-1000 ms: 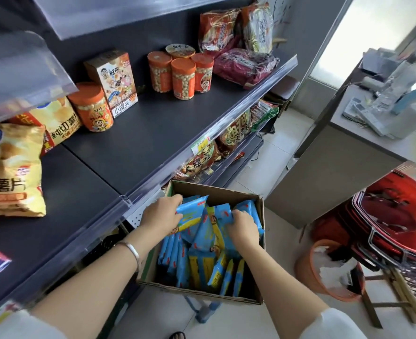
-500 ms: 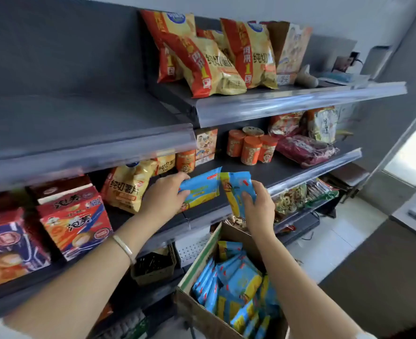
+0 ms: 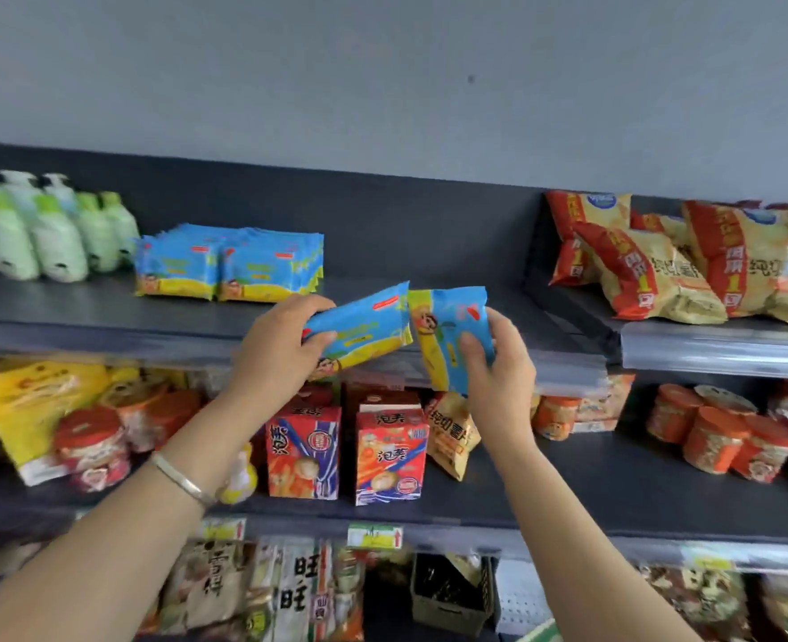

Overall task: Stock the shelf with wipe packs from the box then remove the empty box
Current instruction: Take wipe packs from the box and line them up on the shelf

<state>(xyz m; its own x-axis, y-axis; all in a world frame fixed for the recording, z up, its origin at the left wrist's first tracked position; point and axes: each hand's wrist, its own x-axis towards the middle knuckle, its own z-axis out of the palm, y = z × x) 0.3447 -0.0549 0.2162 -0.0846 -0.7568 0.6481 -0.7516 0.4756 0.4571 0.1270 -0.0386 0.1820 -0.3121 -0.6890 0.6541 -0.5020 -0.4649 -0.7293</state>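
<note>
Head view: shelf [image 3: 82,310] holds wipe packs [image 3: 225,266]; hands [image 3: 276,352] [image 3: 498,368] grip 2 more.

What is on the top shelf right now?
At left green bottles, then two rows of blue wipe packs, then bare shelf. The left hand grips one loose pack, the right hand a second pack; they cover part of the shelf's front edge.

"泡芙" on red snack carton [image 3: 391,458]

Left hand [image 3: 275,349] gripping tilted blue wipe pack [image 3: 359,331], right hand [image 3: 498,368] gripping another pack [image 3: 447,335], stacked packs [image 3: 227,266] on top shelf [image 3: 105,312] behind
</note>
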